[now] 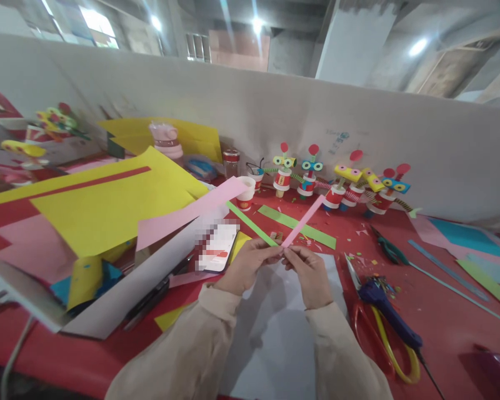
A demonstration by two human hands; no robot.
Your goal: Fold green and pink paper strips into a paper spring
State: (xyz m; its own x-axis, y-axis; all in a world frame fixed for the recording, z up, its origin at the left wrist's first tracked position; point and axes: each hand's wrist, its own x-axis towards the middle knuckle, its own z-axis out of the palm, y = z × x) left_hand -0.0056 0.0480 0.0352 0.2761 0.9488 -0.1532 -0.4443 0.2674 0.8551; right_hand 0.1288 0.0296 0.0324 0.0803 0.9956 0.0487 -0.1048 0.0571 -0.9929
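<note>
Two narrow paper strips meet at my fingertips above a white sheet (270, 333). The green paper strip (250, 222) runs up and left from my left hand (252, 261), whose thumb and finger are pinched on its end. A pink paper strip (304, 222) slants up and right from my right hand (308, 269), also closed in a pinch. Both hands touch where the strip ends cross; how the ends are joined is hidden by the fingers. Behind them a wider green strip (295, 226) lies flat on the red table.
Several paper-cup figures (282, 175) stand along the wall. Red scissors (370, 339), a purple-handled tool (389, 314) and green-handled pliers (389, 247) lie right. Left are a phone (219, 250), an open box (120, 300) and yellow sheets (120, 205). Paper cups (245, 194) stand ahead.
</note>
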